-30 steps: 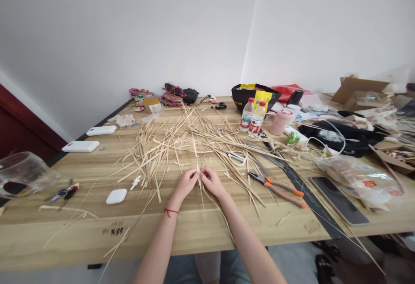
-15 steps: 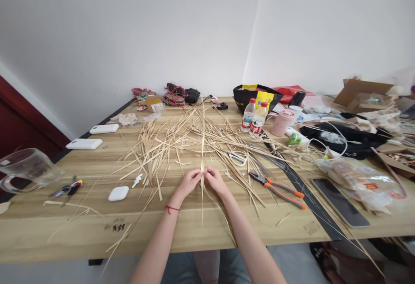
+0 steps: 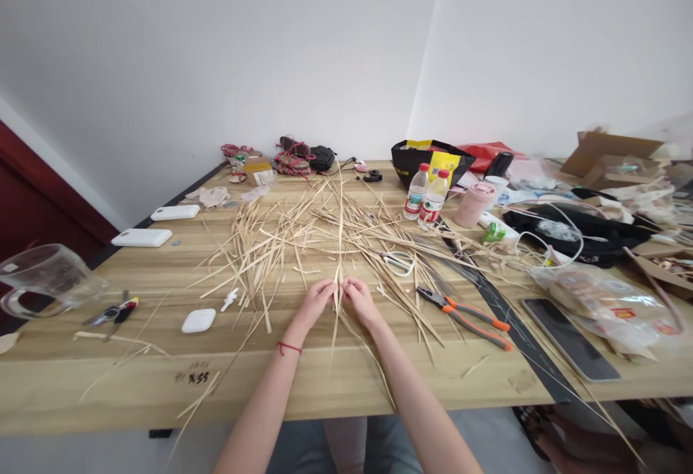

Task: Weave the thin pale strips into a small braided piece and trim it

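Note:
My left hand (image 3: 318, 300) and my right hand (image 3: 358, 299) meet near the middle of the table, fingertips pinched on long pale straw strips (image 3: 340, 232). One strip runs from my fingers far up towards the wall; shorter ends hang towards me, and one curves beneath my right forearm. The exact crossing of the strips between the fingertips is too small to make out. Just beyond my hands spreads a loose heap of flat straw strips (image 3: 276, 225). White-handled scissors (image 3: 399, 263) lie at its right side, and pliers (image 3: 470, 315) with orange-and-grey handles rest right of my right hand.
On the left are a clear glass jug (image 3: 51, 279), a white earphone case (image 3: 198, 320) and two white power banks (image 3: 141, 237). Two red-capped bottles (image 3: 434, 198), a pink cup (image 3: 475, 203), a black-and-yellow bag (image 3: 406, 160) and a dark phone (image 3: 570, 337) stand or lie on the right.
The fingertips have parted slightly, with the strips now fanned a little between them. The near end of the strip has swung slightly left. Both hands keep their place.

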`<state>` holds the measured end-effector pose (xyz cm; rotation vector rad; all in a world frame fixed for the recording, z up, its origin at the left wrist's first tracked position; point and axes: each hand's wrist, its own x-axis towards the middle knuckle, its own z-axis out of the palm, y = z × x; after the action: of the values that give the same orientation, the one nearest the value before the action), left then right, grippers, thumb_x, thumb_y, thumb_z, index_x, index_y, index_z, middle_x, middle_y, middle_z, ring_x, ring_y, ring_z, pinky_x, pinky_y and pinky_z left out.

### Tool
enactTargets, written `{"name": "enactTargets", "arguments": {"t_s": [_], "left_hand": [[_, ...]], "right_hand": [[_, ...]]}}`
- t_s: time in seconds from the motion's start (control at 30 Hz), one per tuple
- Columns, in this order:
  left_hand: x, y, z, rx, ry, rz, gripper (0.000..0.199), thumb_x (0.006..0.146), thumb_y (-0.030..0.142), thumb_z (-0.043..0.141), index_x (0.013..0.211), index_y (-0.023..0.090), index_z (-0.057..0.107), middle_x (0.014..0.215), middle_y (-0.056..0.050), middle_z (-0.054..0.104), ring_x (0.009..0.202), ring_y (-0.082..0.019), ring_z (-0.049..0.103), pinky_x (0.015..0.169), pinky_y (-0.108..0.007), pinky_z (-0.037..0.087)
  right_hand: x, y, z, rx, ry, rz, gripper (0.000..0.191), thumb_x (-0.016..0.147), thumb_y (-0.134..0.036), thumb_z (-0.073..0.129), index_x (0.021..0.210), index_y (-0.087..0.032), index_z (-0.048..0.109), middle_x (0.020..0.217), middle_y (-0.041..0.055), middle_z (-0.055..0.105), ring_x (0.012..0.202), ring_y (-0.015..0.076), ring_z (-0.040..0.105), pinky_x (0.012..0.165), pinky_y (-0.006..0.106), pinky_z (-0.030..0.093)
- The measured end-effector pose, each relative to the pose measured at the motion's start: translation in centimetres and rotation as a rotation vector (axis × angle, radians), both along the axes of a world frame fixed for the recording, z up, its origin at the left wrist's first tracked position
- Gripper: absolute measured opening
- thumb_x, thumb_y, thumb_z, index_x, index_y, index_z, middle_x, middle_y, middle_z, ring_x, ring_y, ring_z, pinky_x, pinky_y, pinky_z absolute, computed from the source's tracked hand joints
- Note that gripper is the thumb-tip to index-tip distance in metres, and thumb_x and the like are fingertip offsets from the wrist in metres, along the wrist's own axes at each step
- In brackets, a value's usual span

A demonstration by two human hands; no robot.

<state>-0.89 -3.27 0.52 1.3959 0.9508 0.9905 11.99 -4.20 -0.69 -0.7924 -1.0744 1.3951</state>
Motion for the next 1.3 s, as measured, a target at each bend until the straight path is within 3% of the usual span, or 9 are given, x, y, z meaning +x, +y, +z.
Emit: {"name": "enactTargets", "arguments": {"t_s": [0.3,0.47,0.67,0.77,1.0,1.3], "left_hand": [[0.2,-0.3,0.6,0.057,0.116,0.012,0.027,0.077,0.036,0.047,0.059,0.016,0.044,0.054,0.005,0.036,0.05,-0.008,0.031,0.047,-0.021,0.025],[0.0,-0.7,1.1,0.201,0.24,-0.006,0.028,0.08,0.035,0.045,0.059,0.017,0.039,0.056,0.005,0.035,0.054,-0.009,0.033,0.051,-0.022,0.027],[-0.1,-1.1,1.3,0.274,0.339,-0.058,0.026,0.082,0.032,0.041,0.061,0.017,0.04,0.057,0.005,0.037,0.054,-0.009,0.035,0.052,-0.022,0.028],[0.0,-1.3,1.3,0.317,0.397,-0.019,0.026,0.083,0.032,0.04,0.061,0.017,0.041,0.057,0.004,0.038,0.054,-0.009,0.036,0.052,-0.021,0.028],[0.1,-1.2,1.1,0.408,0.544,0.148,0.024,0.086,0.033,0.037,0.071,0.018,0.047,0.064,0.002,0.048,0.061,-0.012,0.044,0.058,-0.023,0.034],[0.0,-0.8,0.2,0.455,0.629,0.209,0.028,0.09,0.036,0.031,0.075,0.02,0.047,0.068,0.0,0.053,0.061,-0.013,0.048,0.057,-0.024,0.034]], "right_hand": [[-0.1,0.2,-0.4,0.012,-0.065,0.001,0.025,0.072,-0.04,0.057,0.062,-0.018,0.05,0.052,-0.0047,0.042,0.048,0.0084,0.036,0.048,0.021,0.03],[-0.3,0.4,-1.1,0.104,-0.146,-0.118,0.021,0.076,-0.036,0.054,0.065,-0.018,0.049,0.056,-0.0052,0.041,0.052,0.0088,0.036,0.051,0.021,0.031],[0.1,0.3,-0.7,0.13,-0.182,-0.227,0.02,0.078,-0.034,0.051,0.065,-0.019,0.046,0.056,-0.0053,0.038,0.053,0.0096,0.035,0.052,0.022,0.031],[0.2,0.3,-0.7,0.113,-0.187,-0.229,0.02,0.077,-0.034,0.051,0.066,-0.019,0.047,0.056,-0.0052,0.039,0.053,0.0097,0.035,0.052,0.022,0.031],[-0.1,0.1,-1.1,0.112,-0.241,-0.023,0.019,0.075,-0.03,0.051,0.06,-0.019,0.043,0.054,-0.0057,0.038,0.052,0.0093,0.035,0.051,0.021,0.03],[-0.5,0.2,-1.1,0.214,-0.335,-0.123,0.02,0.079,-0.034,0.048,0.065,-0.02,0.045,0.059,-0.0043,0.041,0.058,0.0117,0.038,0.058,0.023,0.034]]}}
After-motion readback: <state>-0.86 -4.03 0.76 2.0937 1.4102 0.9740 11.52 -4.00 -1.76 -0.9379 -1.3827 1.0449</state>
